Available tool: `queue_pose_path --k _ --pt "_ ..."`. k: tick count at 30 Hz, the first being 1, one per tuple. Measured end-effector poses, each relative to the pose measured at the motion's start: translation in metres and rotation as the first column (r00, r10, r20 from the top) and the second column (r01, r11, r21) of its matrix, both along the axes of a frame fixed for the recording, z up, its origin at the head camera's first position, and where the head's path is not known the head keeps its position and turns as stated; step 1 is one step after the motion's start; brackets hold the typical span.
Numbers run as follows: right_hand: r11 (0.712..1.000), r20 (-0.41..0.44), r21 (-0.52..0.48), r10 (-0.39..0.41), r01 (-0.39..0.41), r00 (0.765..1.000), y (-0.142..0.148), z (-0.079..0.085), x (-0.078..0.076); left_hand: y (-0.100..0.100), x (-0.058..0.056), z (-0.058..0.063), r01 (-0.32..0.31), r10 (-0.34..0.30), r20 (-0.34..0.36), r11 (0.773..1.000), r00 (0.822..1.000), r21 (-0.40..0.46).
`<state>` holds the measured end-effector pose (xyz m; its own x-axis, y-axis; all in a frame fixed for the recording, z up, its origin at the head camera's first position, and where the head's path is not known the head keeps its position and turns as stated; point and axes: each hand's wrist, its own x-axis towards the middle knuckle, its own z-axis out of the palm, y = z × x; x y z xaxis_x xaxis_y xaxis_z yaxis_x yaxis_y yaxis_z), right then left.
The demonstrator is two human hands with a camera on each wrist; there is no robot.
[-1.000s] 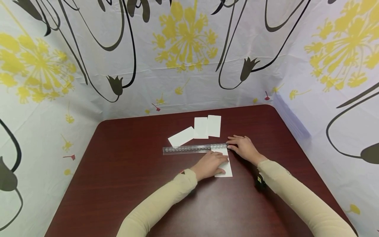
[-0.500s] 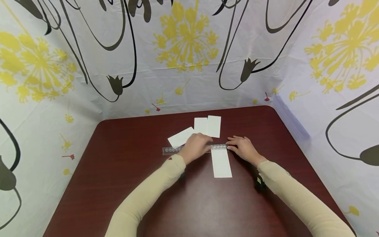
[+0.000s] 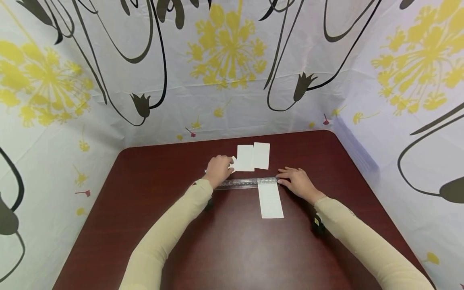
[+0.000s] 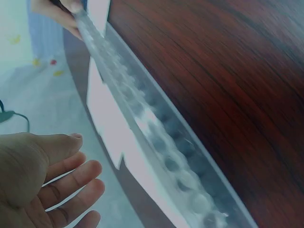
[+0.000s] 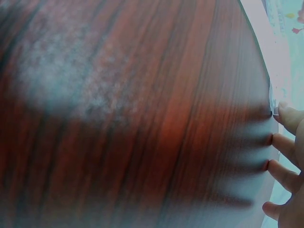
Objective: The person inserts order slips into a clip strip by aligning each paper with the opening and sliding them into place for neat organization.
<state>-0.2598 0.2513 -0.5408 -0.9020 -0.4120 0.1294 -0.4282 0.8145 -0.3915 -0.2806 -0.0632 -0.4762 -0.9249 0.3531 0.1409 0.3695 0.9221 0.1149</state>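
A clear plastic ruler (image 3: 243,183) lies across the table. Its right part overlaps the top of a lined white paper strip (image 3: 271,201). My right hand (image 3: 299,184) rests at the ruler's right end, fingertips spread and touching the ruler and tabletop. Over the ruler's left part hovers my left hand (image 3: 217,171), nothing in it. In the left wrist view the left hand (image 4: 52,180) has loosely bent fingers, apart from the ruler (image 4: 147,123). Behind the ruler lie white cards: one (image 3: 245,158), another (image 3: 262,155) beside it, and a tilted one (image 3: 234,165) mostly covered by the left hand.
The dark reddish wooden table (image 3: 232,249) has rounded back corners. Patterned white cloth (image 3: 232,108) hangs around its back and sides. A small black device (image 3: 318,223) sits under the right wrist.
My left hand has lifted off the lined paper strip, which is now uncovered, and moved left and back along the ruler toward the tilted card. The right hand stays at the ruler's end.
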Motion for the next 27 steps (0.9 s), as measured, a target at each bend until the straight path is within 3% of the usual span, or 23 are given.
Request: queue_pose_path --k 16,27 --pt "1.0 0.007 -0.001 0.0 0.0 1.0 0.0 0.002 0.002 -0.02 -0.02 -0.022 -0.134 0.129 0.098 0.99 0.987 0.05" --pt "1.0 -0.002 -0.004 -0.002 0.002 1.0 -0.001 0.002 0.003 -0.022 -0.032 -0.037 -0.217 0.216 0.068 0.976 0.974 0.009"
